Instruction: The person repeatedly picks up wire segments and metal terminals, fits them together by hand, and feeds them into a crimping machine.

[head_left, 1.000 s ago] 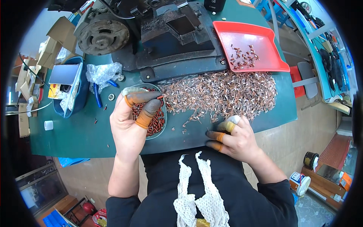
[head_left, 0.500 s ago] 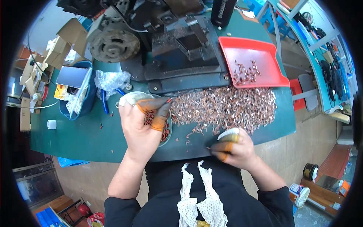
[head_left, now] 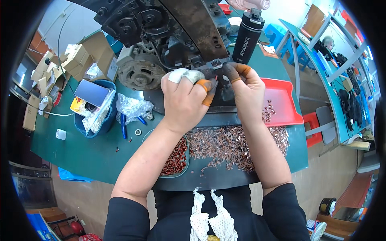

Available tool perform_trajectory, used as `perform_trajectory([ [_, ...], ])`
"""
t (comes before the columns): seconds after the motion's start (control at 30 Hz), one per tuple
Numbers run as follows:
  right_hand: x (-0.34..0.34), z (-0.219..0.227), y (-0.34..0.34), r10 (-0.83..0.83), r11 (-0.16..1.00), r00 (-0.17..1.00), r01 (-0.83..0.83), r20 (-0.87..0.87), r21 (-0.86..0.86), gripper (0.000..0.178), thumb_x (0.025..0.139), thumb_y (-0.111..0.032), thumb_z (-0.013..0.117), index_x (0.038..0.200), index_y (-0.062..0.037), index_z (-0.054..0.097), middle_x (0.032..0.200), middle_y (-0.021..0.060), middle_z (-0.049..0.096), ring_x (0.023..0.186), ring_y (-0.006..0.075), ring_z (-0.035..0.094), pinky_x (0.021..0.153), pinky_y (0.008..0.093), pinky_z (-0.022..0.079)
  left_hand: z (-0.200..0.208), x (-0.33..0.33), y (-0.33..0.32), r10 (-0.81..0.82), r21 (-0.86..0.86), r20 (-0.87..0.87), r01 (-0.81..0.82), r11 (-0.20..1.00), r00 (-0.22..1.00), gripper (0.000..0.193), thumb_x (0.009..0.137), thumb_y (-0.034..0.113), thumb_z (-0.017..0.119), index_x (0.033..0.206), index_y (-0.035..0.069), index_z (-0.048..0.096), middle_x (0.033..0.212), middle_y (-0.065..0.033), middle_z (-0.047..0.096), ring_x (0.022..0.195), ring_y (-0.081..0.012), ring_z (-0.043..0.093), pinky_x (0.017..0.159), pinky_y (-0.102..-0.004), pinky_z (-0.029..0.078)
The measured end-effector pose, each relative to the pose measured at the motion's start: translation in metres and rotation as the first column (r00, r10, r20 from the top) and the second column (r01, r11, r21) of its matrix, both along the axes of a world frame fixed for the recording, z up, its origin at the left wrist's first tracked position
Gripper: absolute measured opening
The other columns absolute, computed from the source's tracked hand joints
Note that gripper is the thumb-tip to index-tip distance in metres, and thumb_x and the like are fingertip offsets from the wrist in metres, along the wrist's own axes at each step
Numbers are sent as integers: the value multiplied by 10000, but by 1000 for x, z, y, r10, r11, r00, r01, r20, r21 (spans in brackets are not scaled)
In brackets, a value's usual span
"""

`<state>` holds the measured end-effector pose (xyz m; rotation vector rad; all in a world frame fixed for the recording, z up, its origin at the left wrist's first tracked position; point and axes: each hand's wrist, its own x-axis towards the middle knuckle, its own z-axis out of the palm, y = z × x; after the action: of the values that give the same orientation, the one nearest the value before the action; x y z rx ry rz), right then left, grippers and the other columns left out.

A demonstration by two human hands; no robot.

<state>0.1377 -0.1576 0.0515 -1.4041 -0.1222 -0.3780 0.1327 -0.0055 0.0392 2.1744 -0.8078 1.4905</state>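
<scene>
- Head view, and both my hands have gone up! A second ago my left hand [head_left: 185, 98] was over the tub [head_left: 188, 160] and my right hand [head_left: 250, 92] was down by the near edge of the green table [head_left: 100, 156]; now they meet in front of the dark machine [head_left: 197, 26].
- Left hand: thumb and forefinger, in dark and orange finger covers [head_left: 204, 84], are pinching, and a small red piece [head_left: 216, 76] shows right at their tips.
- So there's the piece, between my two hands, close to the machine's little metal fixture [head_left: 217, 63]; touching it or not, too small to tell.
- Right hand: thumb and forefinger curl in from the other side, tips close together. Anything between them? Cannot tell, the dark covers hide it.
- Down below, the tub of red-brown pieces is partly hidden by my left forearm, while my right forearm crosses the coppery heap [head_left: 219, 146].
- Red tray [head_left: 287, 110] beyond the heap, small pieces in it; dark bottle [head_left: 246, 40] upright beside the machine.
- What it means, as I judge it: the work has left tub and heap for the machine, both hands now at one spot.
</scene>
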Motion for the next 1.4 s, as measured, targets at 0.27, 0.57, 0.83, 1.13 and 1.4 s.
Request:
perform_trajectory([
  [0.27, 4, 1, 7, -32, 999, 998, 33, 50, -29, 131, 904, -101, 691, 980, -1, 654, 879, -5, 642, 772, 29, 530, 674, 181, 431, -2, 21, -5, 56, 6, 61, -57, 998, 997, 217, 696, 140, 742, 839, 131, 579, 944, -38, 606, 934, -269, 540, 841, -437, 394],
  [0.57, 2, 1, 9, -81, 993, 995, 86, 63, -81, 128, 903, -106, 695, 968, -5, 650, 849, -22, 626, 739, 15, 514, 620, 165, 410, -5, 29, -7, 67, 39, 127, -72, 997, 990, 344, 665, 159, 781, 894, 130, 526, 950, -37, 593, 932, -269, 536, 828, -435, 361],
  [0.83, 4, -2, 9, -82, 995, 995, 85, 56, -56, 113, 889, -82, 700, 963, -6, 662, 845, -17, 635, 712, 11, 520, 588, 169, 418, -6, 29, -9, 98, 47, 126, -104, 993, 987, 346, 655, 154, 781, 902, 137, 540, 953, -36, 587, 953, -265, 530, 846, -440, 357],
  [1.13, 3, -1, 8, -85, 995, 996, 87, 36, -56, 121, 863, -72, 716, 954, -3, 676, 864, 11, 646, 737, 38, 553, 608, 195, 454, -5, 30, -9, 106, 50, 124, -113, 992, 987, 355, 649, 147, 783, 904, 134, 537, 953, -39, 589, 957, -263, 530, 850, -439, 356],
  [1.4, 5, -4, 12, -202, 831, 910, 355, 363, -428, 112, 847, -70, 693, 909, 10, 646, 838, 127, 634, 804, 230, 595, 705, 323, 472, -8, 31, -9, 115, 37, 150, -122, 992, 982, 351, 644, 139, 778, 882, 134, 521, 954, -41, 588, 947, -265, 532, 836, -439, 366],
])
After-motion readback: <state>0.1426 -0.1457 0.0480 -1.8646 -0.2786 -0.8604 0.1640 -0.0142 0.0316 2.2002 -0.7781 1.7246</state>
